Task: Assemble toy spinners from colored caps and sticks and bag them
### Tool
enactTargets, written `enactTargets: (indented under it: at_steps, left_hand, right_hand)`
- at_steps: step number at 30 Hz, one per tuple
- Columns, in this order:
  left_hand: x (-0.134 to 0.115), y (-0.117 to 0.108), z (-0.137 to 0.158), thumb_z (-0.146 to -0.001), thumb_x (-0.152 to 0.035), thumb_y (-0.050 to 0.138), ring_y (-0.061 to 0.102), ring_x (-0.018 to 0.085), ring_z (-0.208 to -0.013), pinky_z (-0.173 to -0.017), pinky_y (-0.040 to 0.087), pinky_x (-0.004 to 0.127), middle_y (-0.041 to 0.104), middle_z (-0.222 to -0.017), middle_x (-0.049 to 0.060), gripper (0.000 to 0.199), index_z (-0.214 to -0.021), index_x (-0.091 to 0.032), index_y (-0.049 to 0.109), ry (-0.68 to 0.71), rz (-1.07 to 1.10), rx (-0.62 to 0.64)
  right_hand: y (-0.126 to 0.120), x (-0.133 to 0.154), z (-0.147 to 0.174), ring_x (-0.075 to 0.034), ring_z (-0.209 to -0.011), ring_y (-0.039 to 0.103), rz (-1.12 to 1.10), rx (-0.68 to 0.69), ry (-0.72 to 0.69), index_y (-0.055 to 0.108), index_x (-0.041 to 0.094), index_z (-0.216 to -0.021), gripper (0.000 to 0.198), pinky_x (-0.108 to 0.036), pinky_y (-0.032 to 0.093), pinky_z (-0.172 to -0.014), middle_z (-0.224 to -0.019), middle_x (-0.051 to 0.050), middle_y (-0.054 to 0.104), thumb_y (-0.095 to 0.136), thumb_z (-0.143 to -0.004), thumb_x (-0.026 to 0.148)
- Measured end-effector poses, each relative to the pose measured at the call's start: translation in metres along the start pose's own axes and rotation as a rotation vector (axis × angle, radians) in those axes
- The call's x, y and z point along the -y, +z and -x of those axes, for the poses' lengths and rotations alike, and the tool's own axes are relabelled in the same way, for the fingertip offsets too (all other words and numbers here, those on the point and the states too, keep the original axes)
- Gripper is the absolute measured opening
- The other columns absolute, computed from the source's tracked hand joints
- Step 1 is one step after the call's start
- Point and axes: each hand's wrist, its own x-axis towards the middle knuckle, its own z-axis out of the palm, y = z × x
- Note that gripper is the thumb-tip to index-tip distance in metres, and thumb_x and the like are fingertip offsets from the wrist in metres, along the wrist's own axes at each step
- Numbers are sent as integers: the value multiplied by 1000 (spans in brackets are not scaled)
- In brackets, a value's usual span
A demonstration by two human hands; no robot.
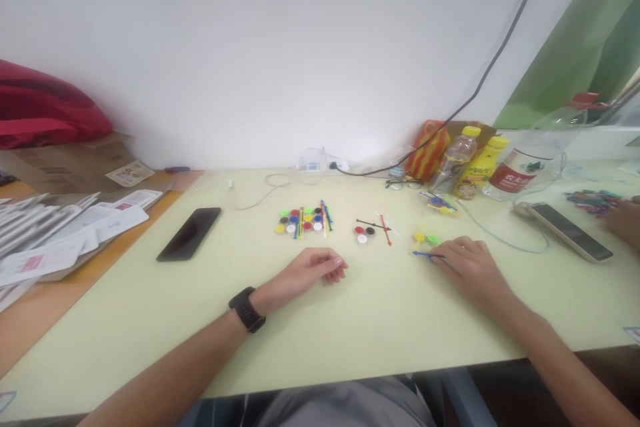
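My left hand (323, 265) rests on the table with its fingers loosely curled and nothing visible in them. My right hand (465, 263) pinches one end of a thin blue plastic arrow (423, 253) lying low over the tabletop. Just beyond that hand lie a yellow disc (419, 238) and a green disc (433, 240). Between my hands sits a small group: a red disc (359, 230), black and white discs, a black arrow (370, 224) and a red arrow (385, 230). Beyond my left hand, several coloured discs and arrows form a neat cluster (305, 221).
A black phone (189, 235) lies left, near stacked papers (75, 233). Bottles (520, 173), glasses (404, 183), a cable (475, 90) and more blue and yellow pieces (439, 203) are at the back right. Another person's hand (625, 220) touches a coloured pile (593, 201) beyond a pale phone (570, 232).
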Motion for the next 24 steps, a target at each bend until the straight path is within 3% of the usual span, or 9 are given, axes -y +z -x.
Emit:
enactTargets:
  at_steps: [24]
  left_hand:
    - [0, 1, 0, -94, -48, 66, 65, 17, -84, -80, 51, 30, 73, -95, 10, 35, -95, -13, 72, 17, -25, 6]
  right_hand:
    - [4, -6, 3, -28, -101, 65, 11, -83, 10, 71, 25, -106, 18, -41, 39, -87, -101, -4, 79, 55, -102, 32]
